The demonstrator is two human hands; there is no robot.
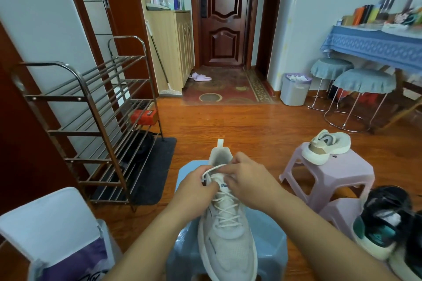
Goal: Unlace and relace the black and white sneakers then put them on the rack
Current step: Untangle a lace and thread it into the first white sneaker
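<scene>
Both forearms are being reached forward and angled inward so the hands nearly meet. The left hand [198, 182] is being kept curled, fingertips pinched together on a lace right at the grip. The right hand [245, 174] is being held just beside it, fingers bent, pinching too.
</scene>
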